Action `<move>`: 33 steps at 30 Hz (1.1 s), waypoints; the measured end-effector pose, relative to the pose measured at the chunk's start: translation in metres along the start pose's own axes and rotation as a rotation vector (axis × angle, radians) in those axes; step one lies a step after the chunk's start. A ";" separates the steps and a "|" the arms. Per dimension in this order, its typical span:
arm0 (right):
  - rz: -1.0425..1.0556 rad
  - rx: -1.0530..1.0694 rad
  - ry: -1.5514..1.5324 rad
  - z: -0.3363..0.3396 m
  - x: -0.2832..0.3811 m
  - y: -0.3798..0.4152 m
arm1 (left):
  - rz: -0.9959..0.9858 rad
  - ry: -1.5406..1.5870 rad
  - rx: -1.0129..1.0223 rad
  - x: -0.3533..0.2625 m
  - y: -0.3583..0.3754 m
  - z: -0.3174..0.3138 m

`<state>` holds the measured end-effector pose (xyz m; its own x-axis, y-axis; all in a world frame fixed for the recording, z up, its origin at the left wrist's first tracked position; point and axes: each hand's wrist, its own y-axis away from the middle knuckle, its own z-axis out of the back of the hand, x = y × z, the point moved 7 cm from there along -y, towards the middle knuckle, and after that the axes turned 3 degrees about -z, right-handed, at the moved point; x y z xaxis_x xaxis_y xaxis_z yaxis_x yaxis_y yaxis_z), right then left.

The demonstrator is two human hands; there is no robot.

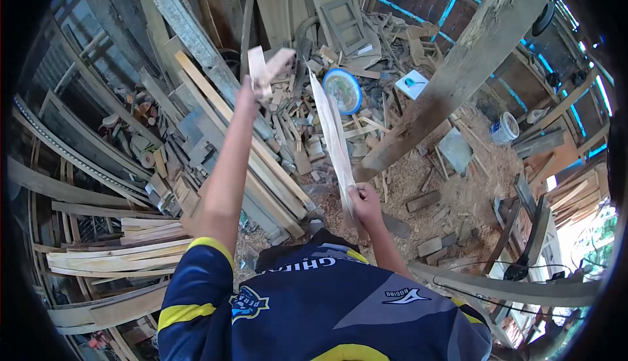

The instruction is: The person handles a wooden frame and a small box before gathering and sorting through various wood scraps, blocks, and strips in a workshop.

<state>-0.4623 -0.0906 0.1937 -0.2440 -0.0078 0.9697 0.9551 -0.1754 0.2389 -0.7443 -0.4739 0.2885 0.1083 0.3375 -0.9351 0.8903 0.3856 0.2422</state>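
Note:
My left hand [247,98] is stretched forward over the scrap pile, closed on a short wood offcut [257,63]. A second short wood piece [279,64] slants off beside that offcut; motion smears both the hand and the pieces. Closer to my body, my right hand [365,203] is wrapped round the lower end of some long thin wood strips [335,138]. The strips point up and away from me, and their far ends narrow to a tip. They overlap the edge of a blue-rimmed round basin [343,91] in this view.
Long boards [245,142] lean diagonally at my left. A thick wooden post [451,86] slants across the right side. Offcuts and shavings cover the floor [458,194]. More planks [118,256] are stacked at lower left, and a white bucket [504,129] stands at right.

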 end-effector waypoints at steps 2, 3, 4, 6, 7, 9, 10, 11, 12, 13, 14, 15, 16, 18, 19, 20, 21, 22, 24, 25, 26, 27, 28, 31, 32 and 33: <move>0.071 -0.020 0.054 0.016 0.010 -0.013 | 0.100 0.201 -0.049 -0.011 -0.016 -0.026; 0.071 -0.023 0.059 0.023 0.011 -0.019 | 0.027 0.170 -0.038 -0.021 0.004 -0.037; 0.067 -0.024 0.066 0.028 0.009 -0.024 | -0.089 -0.020 -0.006 -0.005 -0.003 -0.033; 0.063 -0.021 0.071 0.033 0.008 -0.029 | -0.309 -0.217 -0.046 0.034 0.021 -0.027; 0.023 -0.023 0.026 0.035 0.006 -0.030 | -0.416 -0.223 -0.115 0.055 0.059 -0.021; -0.029 -0.026 0.061 0.043 -0.005 -0.036 | -0.274 -0.372 -0.199 0.111 0.108 0.007; -0.028 -0.025 0.056 0.046 -0.009 -0.039 | -0.042 -0.330 -0.212 0.152 0.123 0.026; -0.039 -0.012 0.010 0.047 -0.013 -0.042 | 0.024 -0.183 -0.247 0.219 0.111 0.062; -0.051 0.002 -0.037 0.046 -0.016 -0.045 | 0.081 -0.186 -0.276 0.228 0.136 0.073; -0.050 0.007 -0.045 0.046 -0.019 -0.050 | 0.139 -0.187 -0.308 0.229 0.157 0.079; -0.061 0.023 0.007 0.048 -0.023 -0.055 | 0.134 -0.190 -0.313 0.224 0.165 0.084; -0.073 0.040 0.062 0.047 -0.022 -0.056 | 0.105 -0.223 -0.281 0.216 0.172 0.086; -0.075 0.050 0.062 0.046 -0.021 -0.057 | 0.078 -0.256 -0.251 0.207 0.177 0.087; -0.050 0.071 0.075 0.041 -0.011 -0.062 | 0.073 -0.220 -0.232 0.194 0.175 0.083; -0.052 0.080 0.076 0.037 -0.004 -0.064 | 0.089 -0.253 -0.157 0.189 0.170 0.076; -0.036 0.098 0.091 0.032 0.005 -0.067 | 0.106 -0.286 -0.081 0.184 0.165 0.071; -0.019 0.117 0.107 0.027 0.010 -0.070 | 0.199 -0.367 -0.028 0.171 0.172 0.057; -0.022 0.124 0.109 0.022 0.010 -0.074 | 0.202 -0.365 -0.036 0.170 0.172 0.051; 0.102 0.185 0.091 0.007 0.016 -0.084 | 0.177 -0.331 0.198 0.169 0.173 0.023; 0.104 0.190 0.092 0.002 0.016 -0.088 | 0.176 -0.329 0.194 0.171 0.176 0.017; 0.118 0.203 0.104 -0.003 0.017 -0.091 | 0.193 -0.291 0.212 0.173 0.179 0.008; 0.132 0.216 0.118 -0.006 0.018 -0.094 | 0.210 -0.251 0.232 0.176 0.182 0.002; 0.133 0.218 0.122 -0.009 0.017 -0.097 | 0.210 -0.247 0.230 0.176 0.185 -0.001; 0.115 0.229 0.095 -0.017 0.014 -0.100 | 0.265 -0.227 0.236 0.177 0.195 0.001; 0.123 0.257 0.090 -0.021 0.015 -0.100 | 0.265 -0.220 0.219 0.175 0.196 0.005; 0.129 0.289 0.085 -0.026 0.015 -0.101 | 0.264 -0.230 0.285 0.171 0.201 0.002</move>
<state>-0.5666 -0.0989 0.1830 -0.1194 -0.0963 0.9882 0.9843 0.1187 0.1305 -0.5460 -0.3401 0.1766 0.4146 0.1801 -0.8920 0.9018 0.0497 0.4292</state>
